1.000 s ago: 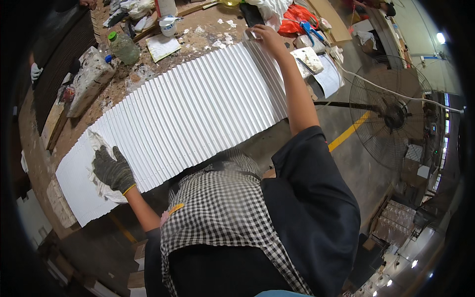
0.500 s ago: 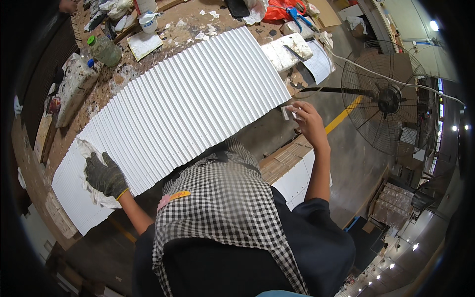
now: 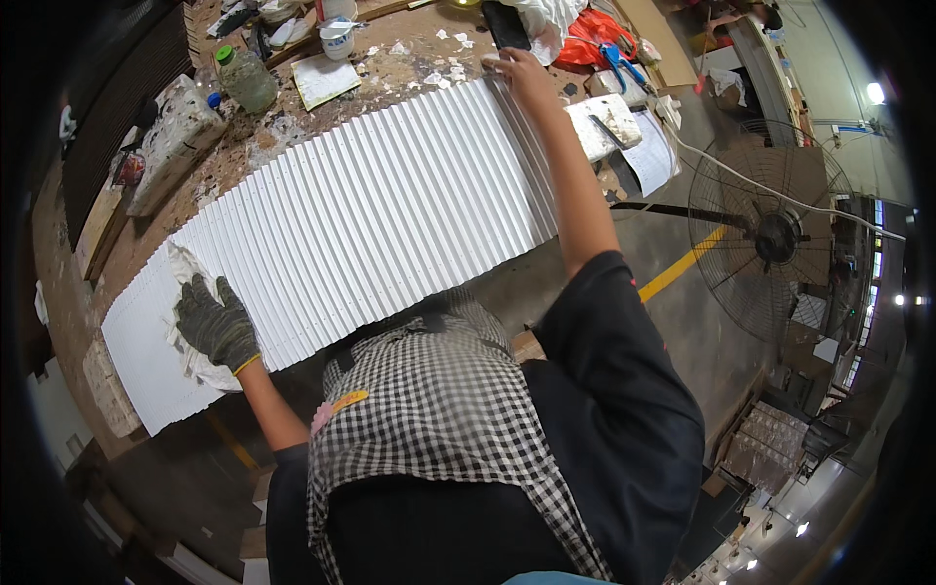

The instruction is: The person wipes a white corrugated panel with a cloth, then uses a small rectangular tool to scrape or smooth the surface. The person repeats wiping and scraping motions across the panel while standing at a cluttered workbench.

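Lying spread on crumpled cloth [image 3: 213, 374], the left hand [image 3: 216, 326] borders ridged strips [image 3: 361, 210]; the right hand's [image 3: 531, 86] grip is unclear.

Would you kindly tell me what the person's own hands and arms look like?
The left hand wears a dark grey-green knitted glove with a yellow cuff edge; the right hand is bare. Dark sleeves leave both forearms uncovered.

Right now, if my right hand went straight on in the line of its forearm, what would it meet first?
Most likely the black flat object, just beyond your right hand; whether they already touch is hard to tell from this angle.
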A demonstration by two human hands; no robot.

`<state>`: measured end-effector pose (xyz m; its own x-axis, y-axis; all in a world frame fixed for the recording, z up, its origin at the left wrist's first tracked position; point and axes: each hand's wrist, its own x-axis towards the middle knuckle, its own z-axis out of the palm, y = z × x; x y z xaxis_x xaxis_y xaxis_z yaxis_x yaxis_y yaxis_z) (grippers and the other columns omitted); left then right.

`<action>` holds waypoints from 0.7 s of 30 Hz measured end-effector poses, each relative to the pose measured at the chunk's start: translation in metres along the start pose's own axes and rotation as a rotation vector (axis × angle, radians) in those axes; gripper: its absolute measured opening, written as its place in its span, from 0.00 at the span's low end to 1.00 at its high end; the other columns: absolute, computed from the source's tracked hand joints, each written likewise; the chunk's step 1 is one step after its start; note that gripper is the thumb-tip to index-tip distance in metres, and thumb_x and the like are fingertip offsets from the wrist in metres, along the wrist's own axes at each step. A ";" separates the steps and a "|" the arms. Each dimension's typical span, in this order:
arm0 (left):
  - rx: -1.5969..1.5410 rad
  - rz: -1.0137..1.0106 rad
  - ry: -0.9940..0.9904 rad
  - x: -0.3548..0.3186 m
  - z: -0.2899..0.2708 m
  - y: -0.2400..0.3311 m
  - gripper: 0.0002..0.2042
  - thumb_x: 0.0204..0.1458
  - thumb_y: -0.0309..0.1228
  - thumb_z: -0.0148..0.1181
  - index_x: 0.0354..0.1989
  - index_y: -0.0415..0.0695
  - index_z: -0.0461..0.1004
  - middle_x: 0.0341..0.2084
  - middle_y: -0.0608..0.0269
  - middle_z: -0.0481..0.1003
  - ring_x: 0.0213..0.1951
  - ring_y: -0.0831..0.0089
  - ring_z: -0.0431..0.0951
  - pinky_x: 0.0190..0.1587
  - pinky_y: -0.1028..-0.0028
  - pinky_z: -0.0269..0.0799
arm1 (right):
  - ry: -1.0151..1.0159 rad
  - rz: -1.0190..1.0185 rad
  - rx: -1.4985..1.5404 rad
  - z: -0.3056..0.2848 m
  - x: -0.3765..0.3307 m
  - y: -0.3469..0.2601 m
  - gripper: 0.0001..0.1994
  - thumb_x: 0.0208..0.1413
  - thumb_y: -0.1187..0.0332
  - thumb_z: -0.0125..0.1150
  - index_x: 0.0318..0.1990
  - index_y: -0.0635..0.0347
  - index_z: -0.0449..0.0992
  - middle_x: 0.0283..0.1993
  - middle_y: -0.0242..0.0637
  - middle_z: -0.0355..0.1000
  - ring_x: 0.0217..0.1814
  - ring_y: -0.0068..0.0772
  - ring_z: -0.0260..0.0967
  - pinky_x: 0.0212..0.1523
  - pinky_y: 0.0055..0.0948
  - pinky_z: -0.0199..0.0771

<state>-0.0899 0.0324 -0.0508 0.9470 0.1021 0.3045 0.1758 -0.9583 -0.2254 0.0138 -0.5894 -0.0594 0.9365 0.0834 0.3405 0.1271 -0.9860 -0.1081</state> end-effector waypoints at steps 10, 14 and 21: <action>0.000 -0.014 -0.033 0.000 -0.002 0.003 0.25 0.61 0.51 0.56 0.60 0.49 0.76 0.62 0.53 0.73 0.62 0.49 0.71 0.67 0.49 0.60 | -0.157 0.056 0.116 -0.097 -0.150 -0.032 0.26 0.48 0.80 0.65 0.57 0.49 0.80 0.55 0.41 0.76 0.57 0.46 0.72 0.56 0.38 0.75; 0.017 0.029 0.020 0.000 0.004 -0.002 0.24 0.61 0.51 0.56 0.59 0.50 0.77 0.60 0.53 0.75 0.60 0.49 0.72 0.67 0.51 0.61 | -0.300 0.255 0.077 -0.172 -0.248 -0.079 0.22 0.51 0.80 0.64 0.54 0.48 0.81 0.54 0.37 0.75 0.58 0.44 0.71 0.57 0.39 0.74; 0.024 0.018 0.035 -0.003 0.005 -0.003 0.23 0.61 0.51 0.56 0.58 0.51 0.77 0.59 0.55 0.76 0.60 0.49 0.73 0.66 0.50 0.62 | -0.168 0.207 0.162 -0.165 -0.227 -0.104 0.24 0.51 0.81 0.60 0.55 0.45 0.81 0.53 0.38 0.75 0.58 0.45 0.72 0.56 0.42 0.75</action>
<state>-0.0915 0.0358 -0.0553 0.9403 0.0751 0.3319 0.1657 -0.9530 -0.2536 -0.2658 -0.5293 0.0292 0.9872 -0.0807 0.1377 -0.0343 -0.9498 -0.3111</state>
